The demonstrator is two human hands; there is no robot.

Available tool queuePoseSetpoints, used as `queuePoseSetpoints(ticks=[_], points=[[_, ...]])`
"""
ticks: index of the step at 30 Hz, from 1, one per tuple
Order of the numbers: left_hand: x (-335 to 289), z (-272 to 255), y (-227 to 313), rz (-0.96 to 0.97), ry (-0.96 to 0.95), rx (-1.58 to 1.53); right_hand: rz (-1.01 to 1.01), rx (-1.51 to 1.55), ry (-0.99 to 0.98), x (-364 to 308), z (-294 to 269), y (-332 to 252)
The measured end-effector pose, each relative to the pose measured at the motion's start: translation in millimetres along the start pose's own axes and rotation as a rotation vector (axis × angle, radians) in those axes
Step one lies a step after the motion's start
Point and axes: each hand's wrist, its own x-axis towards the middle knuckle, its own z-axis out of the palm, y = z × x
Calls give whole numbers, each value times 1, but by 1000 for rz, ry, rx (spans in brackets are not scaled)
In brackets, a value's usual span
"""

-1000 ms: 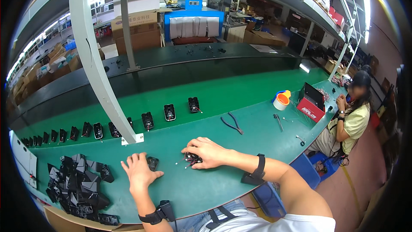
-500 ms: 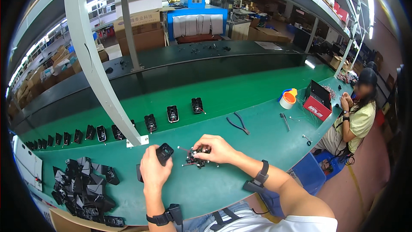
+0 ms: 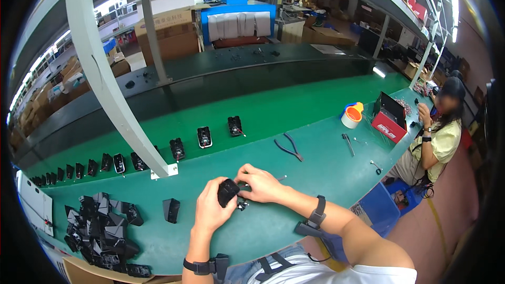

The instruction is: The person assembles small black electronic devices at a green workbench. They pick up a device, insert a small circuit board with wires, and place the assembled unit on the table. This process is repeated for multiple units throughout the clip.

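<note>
My left hand is wrapped around a black plastic housing, lifted a little above the green table. Right beside it, my right hand is closed with the fingertips at the housing's edge. Small wired parts with white connectors peek out below the right hand, which appears to pinch some of them; the fingers cover most of the bunch. Left of my hands lies a separate black housing. Farther left is a heap of black housings.
Fitted black housings stand in a row along the green belt. A white post rises left of centre. Blue-handled pliers, a tape roll and a red box lie toward the right. A co-worker sits at far right.
My left hand has carried the housing rightward to my right hand. The right hand has drawn closer with the wired parts. The separate housing by my left hand is now uncovered.
</note>
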Motion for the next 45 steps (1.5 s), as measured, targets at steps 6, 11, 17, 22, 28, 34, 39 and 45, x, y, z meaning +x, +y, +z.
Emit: queuePoseSetpoints(ticks=[6,11,17,22,28,34,39,45], points=[[-2,4,-6,-8,56,7,11,224,-19,6,-6,-6],[1,2,1,-2,93,-59,46,587,13,3,-10,-15],[0,-1,-3,-129,223,-32,63,620,3,2,-12,-6],[-1,2,-14,-132,311,121,125,899,71,4,-15,-12],[1,-4,4,-145,126,144,169,1060,32,2,-15,-4],[-3,-7,1,-182,174,-230,57,821,-19,-1,-19,-18],[-1,10,1,-117,151,-608,73,1016,-95,-7,-7,-34],[-2,4,0,-228,78,-688,75,1056,92,-3,-9,-30]])
